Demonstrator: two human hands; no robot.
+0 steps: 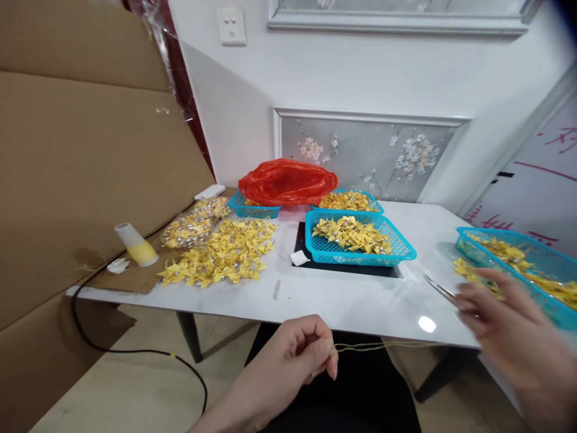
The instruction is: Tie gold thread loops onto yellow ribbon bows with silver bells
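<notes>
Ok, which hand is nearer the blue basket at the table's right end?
Right. The right hand is blurred just in front of that blue basket, overlapping its near rim. The left hand is below the near edge of the table, well to the left, pinching a thin thread.

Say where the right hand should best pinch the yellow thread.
Probably on the free stretch of the yellow thread, right of the left hand, which pinches one end. It runs thin and level, so the right hand should come from the right, fingertips above and below.
</notes>
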